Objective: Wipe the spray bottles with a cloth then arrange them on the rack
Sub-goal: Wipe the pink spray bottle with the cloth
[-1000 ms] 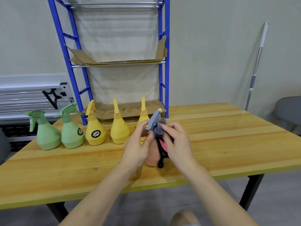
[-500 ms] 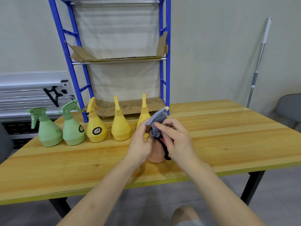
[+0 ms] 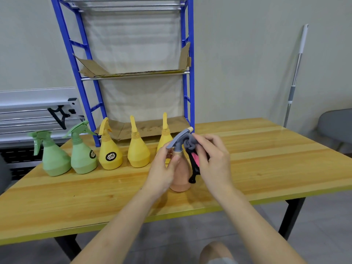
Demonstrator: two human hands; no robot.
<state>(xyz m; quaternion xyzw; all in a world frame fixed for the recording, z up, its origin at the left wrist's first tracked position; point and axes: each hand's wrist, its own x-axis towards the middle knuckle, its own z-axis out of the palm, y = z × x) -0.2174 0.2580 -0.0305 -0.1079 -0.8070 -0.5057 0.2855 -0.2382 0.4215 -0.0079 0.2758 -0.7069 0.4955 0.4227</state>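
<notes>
While two hands hold one bottle, five bottles stand behind.

Spray bottles: two green, three yellow, one orange. One cloth. One rack.

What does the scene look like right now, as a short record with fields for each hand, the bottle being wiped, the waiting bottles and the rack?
left hand: grips the neck of the orange bottle
right hand: presses the grey cloth against the sprayer head
orange bottle: upright on the table, grey trigger head
waiting bottles: two green bottles, three yellow bottles, in a row
blue rack: cardboard-lined shelves, no bottles on them yet
</notes>
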